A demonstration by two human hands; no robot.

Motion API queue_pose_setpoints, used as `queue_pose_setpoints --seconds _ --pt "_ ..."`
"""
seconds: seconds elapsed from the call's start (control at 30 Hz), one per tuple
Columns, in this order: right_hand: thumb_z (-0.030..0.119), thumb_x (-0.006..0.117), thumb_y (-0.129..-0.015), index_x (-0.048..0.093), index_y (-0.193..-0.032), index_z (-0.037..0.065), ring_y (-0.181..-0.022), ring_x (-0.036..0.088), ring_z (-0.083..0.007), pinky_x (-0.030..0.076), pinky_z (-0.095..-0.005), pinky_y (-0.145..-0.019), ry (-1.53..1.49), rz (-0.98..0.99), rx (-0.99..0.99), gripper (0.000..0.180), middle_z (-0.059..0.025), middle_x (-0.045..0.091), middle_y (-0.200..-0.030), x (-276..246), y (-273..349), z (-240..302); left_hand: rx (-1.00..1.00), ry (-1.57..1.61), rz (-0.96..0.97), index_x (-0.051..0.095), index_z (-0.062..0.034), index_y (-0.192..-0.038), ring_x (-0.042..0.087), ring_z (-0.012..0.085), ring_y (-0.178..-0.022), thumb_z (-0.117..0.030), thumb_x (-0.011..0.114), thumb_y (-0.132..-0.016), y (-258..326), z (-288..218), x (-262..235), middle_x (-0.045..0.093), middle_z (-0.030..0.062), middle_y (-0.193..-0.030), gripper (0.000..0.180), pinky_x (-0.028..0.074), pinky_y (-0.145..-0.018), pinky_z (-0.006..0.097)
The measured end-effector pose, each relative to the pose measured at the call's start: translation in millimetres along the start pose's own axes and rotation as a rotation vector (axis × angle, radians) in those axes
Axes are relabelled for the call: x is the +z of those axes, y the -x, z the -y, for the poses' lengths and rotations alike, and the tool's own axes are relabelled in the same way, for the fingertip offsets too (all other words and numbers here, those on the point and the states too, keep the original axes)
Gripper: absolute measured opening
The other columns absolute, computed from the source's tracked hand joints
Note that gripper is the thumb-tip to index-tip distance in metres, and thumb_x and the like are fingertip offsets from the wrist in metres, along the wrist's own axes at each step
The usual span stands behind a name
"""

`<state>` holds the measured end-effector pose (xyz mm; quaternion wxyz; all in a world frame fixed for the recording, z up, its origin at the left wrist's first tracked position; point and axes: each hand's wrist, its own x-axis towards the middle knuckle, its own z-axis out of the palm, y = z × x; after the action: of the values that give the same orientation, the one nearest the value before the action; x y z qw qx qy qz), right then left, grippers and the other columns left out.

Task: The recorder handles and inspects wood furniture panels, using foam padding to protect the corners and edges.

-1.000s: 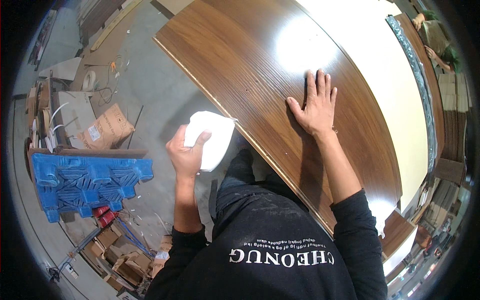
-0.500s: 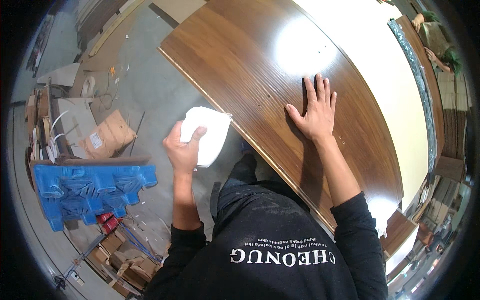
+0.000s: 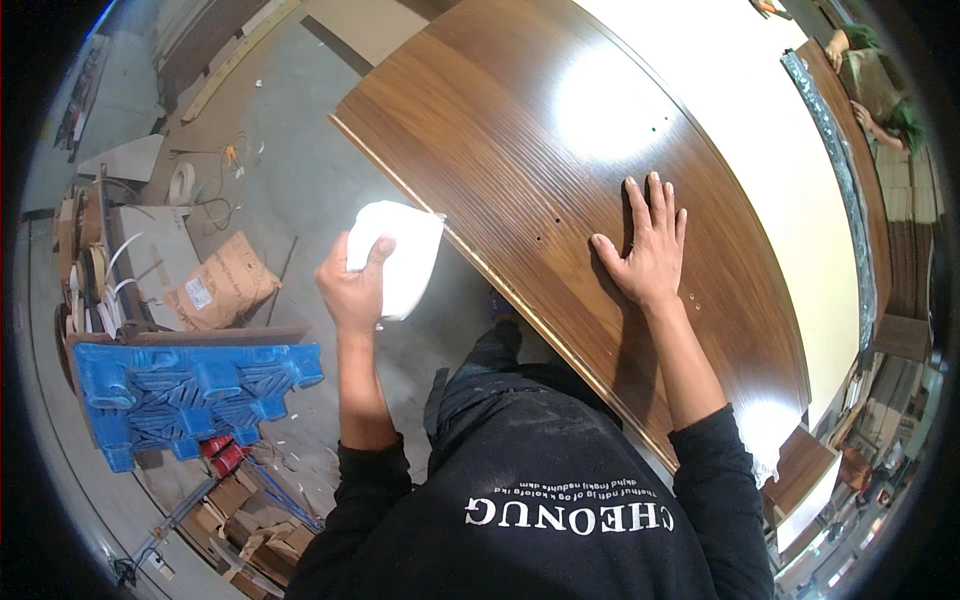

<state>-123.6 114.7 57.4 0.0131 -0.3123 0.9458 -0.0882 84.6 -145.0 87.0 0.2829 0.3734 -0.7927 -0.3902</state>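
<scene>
A brown wood-grain panel point(image 3: 480, 130) with a pale, narrow edge lies slanting in front of me. My right hand point(image 3: 650, 255) rests flat on its glossy face, fingers spread and nothing held. To the left of the panel's near edge, my left hand point(image 3: 355, 280) grips a folded white cloth point(image 3: 403, 255), thumb on top and the other fingers hidden beneath. One corner of the cloth reaches the panel's edge; whether it touches cannot be told. Small dark holes show in the panel's face between the cloth and my right hand.
A blue plastic pallet point(image 3: 190, 390) and a brown paper package point(image 3: 225, 285) are at left, with cardboard scraps point(image 3: 250, 520) below. Cream panels point(image 3: 760, 150) lie beyond the brown one. At far right, another person's hands point(image 3: 865, 115) are at a brown board's edge.
My left hand and the cloth have shifted slightly left and up. My right hand stays flat, a little farther right and lower in the picture. The whole view has moved slightly.
</scene>
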Motion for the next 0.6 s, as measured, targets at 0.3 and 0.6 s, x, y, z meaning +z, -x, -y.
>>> queue_pose_setpoints --seconds 0.3,0.6 --pt "0.051 0.060 -0.074 0.034 -0.139 0.018 -0.138 0.015 -0.0311 0.014 -0.0524 -0.110 -0.004 -0.007 0.002 0.078 -0.0140 0.021 -0.148 -0.6 0.0 1.0 0.029 -0.024 -0.055 0.063 0.0017 -0.082 0.055 0.0105 -0.058 -0.025 0.073 -0.078 -20.5 2.3 -4.5 0.062 0.0071 -0.063 0.029 0.045 -0.055 0.026" --pt "0.049 0.060 -0.073 0.035 -0.138 0.018 -0.137 0.017 -0.0316 0.015 -0.0525 -0.109 -0.014 -0.017 0.006 0.076 -0.0128 0.022 -0.148 1.2 0.4 -0.3 0.051 -0.059 -0.059 0.063 0.0012 -0.080 0.056 0.0105 -0.058 -0.025 0.073 -0.078 -36.0 6.3 -7.9 0.062 0.0075 -0.063 0.028 0.045 -0.055 0.026"
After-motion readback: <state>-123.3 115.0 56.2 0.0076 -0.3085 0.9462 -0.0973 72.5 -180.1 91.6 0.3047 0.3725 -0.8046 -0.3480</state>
